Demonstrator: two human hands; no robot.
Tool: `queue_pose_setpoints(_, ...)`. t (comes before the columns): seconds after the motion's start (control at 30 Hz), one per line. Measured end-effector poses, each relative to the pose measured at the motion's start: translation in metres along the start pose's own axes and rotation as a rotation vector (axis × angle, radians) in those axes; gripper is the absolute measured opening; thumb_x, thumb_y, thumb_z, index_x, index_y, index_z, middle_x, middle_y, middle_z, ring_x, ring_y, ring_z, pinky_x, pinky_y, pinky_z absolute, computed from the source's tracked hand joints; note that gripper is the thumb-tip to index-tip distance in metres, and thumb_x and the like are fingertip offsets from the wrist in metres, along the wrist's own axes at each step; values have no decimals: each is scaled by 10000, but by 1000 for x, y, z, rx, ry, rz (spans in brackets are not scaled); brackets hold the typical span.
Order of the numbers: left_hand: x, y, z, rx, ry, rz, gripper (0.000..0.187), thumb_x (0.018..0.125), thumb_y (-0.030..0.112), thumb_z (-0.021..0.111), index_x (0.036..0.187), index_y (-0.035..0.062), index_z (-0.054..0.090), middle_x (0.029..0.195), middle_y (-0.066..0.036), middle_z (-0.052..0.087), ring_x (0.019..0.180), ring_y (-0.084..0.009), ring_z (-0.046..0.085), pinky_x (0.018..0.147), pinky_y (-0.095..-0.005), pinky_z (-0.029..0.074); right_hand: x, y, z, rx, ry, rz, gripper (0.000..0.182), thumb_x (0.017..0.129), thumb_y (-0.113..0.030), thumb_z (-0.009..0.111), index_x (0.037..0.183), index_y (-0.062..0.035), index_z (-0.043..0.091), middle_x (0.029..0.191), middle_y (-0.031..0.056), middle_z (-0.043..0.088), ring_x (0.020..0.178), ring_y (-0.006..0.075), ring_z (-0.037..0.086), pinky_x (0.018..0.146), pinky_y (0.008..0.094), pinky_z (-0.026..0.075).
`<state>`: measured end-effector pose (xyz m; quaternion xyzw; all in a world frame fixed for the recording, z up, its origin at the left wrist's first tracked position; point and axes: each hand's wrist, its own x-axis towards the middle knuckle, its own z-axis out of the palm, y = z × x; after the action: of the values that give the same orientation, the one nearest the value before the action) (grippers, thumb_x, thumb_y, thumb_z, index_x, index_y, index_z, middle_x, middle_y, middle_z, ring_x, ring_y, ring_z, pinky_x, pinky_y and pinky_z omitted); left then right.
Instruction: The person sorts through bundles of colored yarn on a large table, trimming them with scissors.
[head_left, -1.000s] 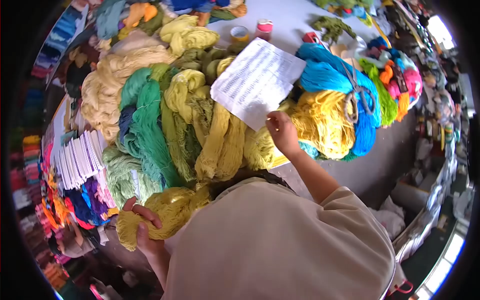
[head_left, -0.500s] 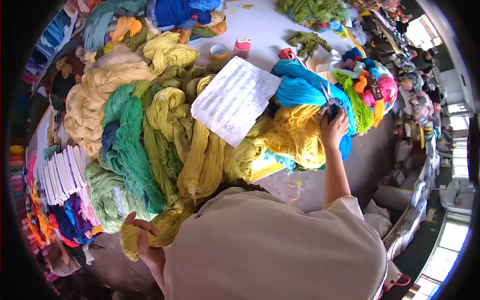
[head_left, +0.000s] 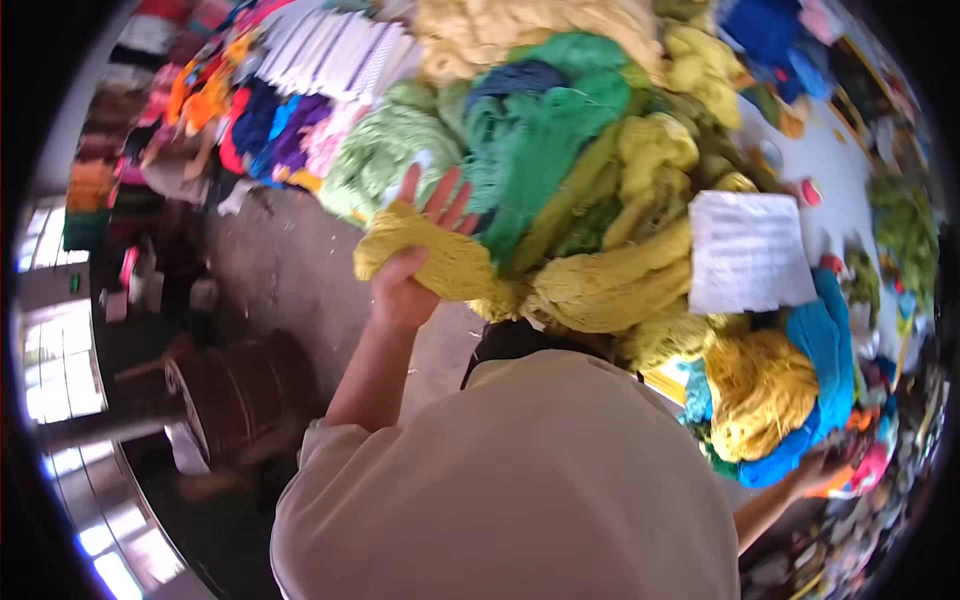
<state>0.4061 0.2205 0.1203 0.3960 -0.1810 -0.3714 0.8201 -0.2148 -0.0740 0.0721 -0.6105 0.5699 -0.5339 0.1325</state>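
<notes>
My left hand (head_left: 408, 280) holds the end of a mustard-yellow yarn hank (head_left: 440, 262). The thumb crosses the front of the yarn, and the fingers stretch up behind it. From there the hank runs right, towards other olive-yellow hanks (head_left: 610, 285) on the table. Light green yarn (head_left: 390, 155) and a dark green hank (head_left: 545, 140) lie just beyond this hand. At the far right, my right hand (head_left: 822, 468) is beside orange and pink yarn (head_left: 868, 465), close to a blue hank (head_left: 825, 350) and golden-yellow yarn (head_left: 762, 395). Its fingers are blurred and partly hidden.
A printed sheet (head_left: 750, 250) rests on the yarn. White stacked bundles (head_left: 340, 55) stand at the upper left, near cream yarn (head_left: 540, 35). A brown drum-like object (head_left: 245, 390) is on the left. Another person (head_left: 185, 165) is in the background.
The view has swung left, so the table's things appear farther right. My left hand has risen with the yarn hank. My right hand has left the scissors' handles and is by the orange and pink yarn.
</notes>
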Motion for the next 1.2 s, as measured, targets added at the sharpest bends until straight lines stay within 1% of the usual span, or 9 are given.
queue_pose_setpoints(0.13, -7, 15, -21, -192, -41, -22, 1051, 657, 150, 645, 1583, 178, 149, 1613, -190, 197, 1493, -357, 197, 1207, -481, 175, -23, -118, 36, 37, 59, -308, 364, 956, -110, 547, 1293, 26, 533, 1270, 147, 602, 1055, 247, 615, 928, 372, 496)
queue_pose_setpoints(0.27, -27, 30, -31, 88, -105, 69, 1099, 678, 160, 704, 1592, 135, 93, 1639, -139, 147, 1511, -321, 152, 1208, -465, 141, -72, -194, 129, 641, -550, -40, 571, 942, -331, 582, 1371, 21, 447, 1355, 149, 525, 1166, 234, 542, 1059, 384, 396)
queue_pose_setpoints(0.47, -67, 82, -43, 1392, -326, 585, 1220, 715, 836, 562, 1559, 34, 199, 1624, -237, 65, 1496, -444, 59, 1182, -527, 158, -273, -351, 282, 1231, -1558, -160, 701, 786, -147, 798, 1357, -46, 404, 1416, 184, 487, 1362, 311, 418, 1135, 447, 291)
queue_pose_setpoints(0.63, -135, 171, -76, 1778, -24, 896, 1023, 767, 778, 521, 1476, 46, 421, 1580, -223, 255, 1480, -401, 193, 1178, -518, 220, -373, -432, 279, 1282, -1822, 97, 719, 756, -39, 776, 1365, -64, 395, 1316, 80, 482, 1253, 221, 474, 1086, 388, 366)
queue_pose_setpoints(0.73, -196, 222, -142, 2394, 205, 827, 541, 947, 362, 522, 1418, 98, 518, 1586, -98, 317, 1478, -338, 238, 1190, -492, 218, -384, -481, 264, 1330, -1847, 288, 694, 652, 58, 810, 1255, -88, 499, 1057, -13, 499, 993, 132, 488, 896, 320, 436)
queue_pose_setpoints(0.87, -253, 232, -185, 672, 26, 676, 1181, 599, 835, 674, 1487, 108, 394, 1605, -193, 212, 1490, -357, 174, 1204, -499, 159, -408, -504, 256, 1131, -1869, -304, 679, 712, 78, 763, 1303, -55, 456, 1114, 22, 536, 1021, 147, 539, 979, 312, 411)
queue_pose_setpoints(0.93, -257, 224, -179, -150, 21, 650, 1212, 650, 841, 620, 1534, 87, 272, 1600, -203, 211, 1481, -362, 197, 1200, -506, 189, -441, -525, 248, 1001, -1853, -461, 676, 753, 52, 753, 1338, -47, 429, 1149, 50, 562, 1016, 163, 550, 962, 323, 422)
queue_pose_setpoints(1.07, -266, 245, -187, -601, -24, 625, 1045, 871, 714, 500, 1513, -55, 203, 1584, -216, 254, 1471, -331, 259, 1202, -493, 219, -477, -538, 229, 1118, -2034, -85, 537, 895, -80, 652, 1392, -54, 452, 988, 71, 612, 718, 63, 541, 641, 193, 447)
queue_pose_setpoints(1.2, -278, 253, -206, -787, -30, 560, 976, 903, 715, 429, 1499, -41, 267, 1554, -216, 322, 1453, -340, 301, 1181, -494, 272, -489, -564, 200, 763, -2277, -63, 865, 727, -654, 736, 1299, -29, 565, 760, 51, 607, 601, 73, 505, 573, 206, 386)
